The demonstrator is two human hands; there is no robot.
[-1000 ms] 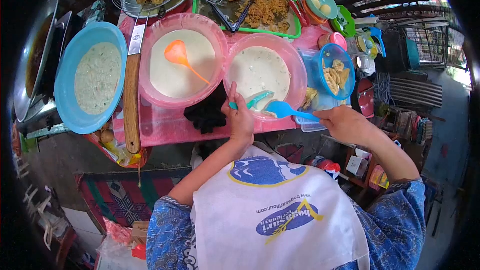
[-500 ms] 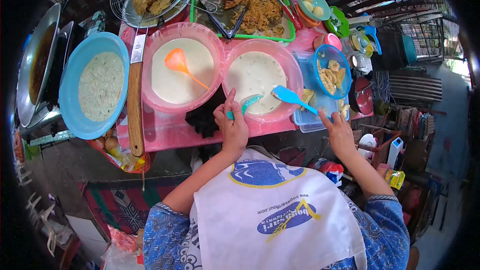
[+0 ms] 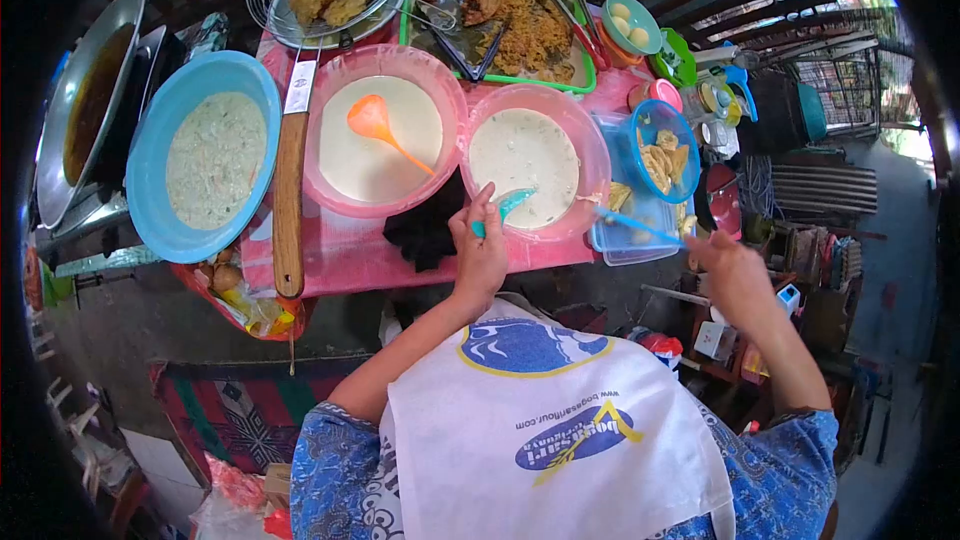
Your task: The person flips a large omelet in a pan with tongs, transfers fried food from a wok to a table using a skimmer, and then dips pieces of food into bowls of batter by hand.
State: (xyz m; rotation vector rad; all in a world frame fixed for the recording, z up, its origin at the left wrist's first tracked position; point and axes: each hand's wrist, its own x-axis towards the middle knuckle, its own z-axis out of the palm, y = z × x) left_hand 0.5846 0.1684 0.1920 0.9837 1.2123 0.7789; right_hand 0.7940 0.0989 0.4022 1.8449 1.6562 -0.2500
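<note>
My left hand (image 3: 480, 255) is closed around the handle of a teal spoon (image 3: 515, 202), whose head lies over the near edge of the right pink basin (image 3: 598, 155) of pale batter with green bits. A blue spatula (image 3: 640, 227) is in my right hand (image 3: 738, 275), blurred by motion. It slants across the clear plastic container, its tip at the basin's right rim. Beside this stands another pink basin (image 3: 455, 110) of smooth pale batter, an orange ladle (image 3: 372, 120) resting in it.
A light blue basin (image 3: 148, 205) of batter with vegetable bits and a wok (image 3: 60, 175) stand left. A wooden-handled skimmer (image 3: 289, 200) juts over the table edge. Behind is a green tray (image 3: 590, 80) with tongs. A blue bowl (image 3: 690, 185) holds tofu-like pieces at right.
My right hand has moved right and toward me, drawing the spatula's head from above the batter to the basin's right rim. My left hand keeps its hold on the spoon.
</note>
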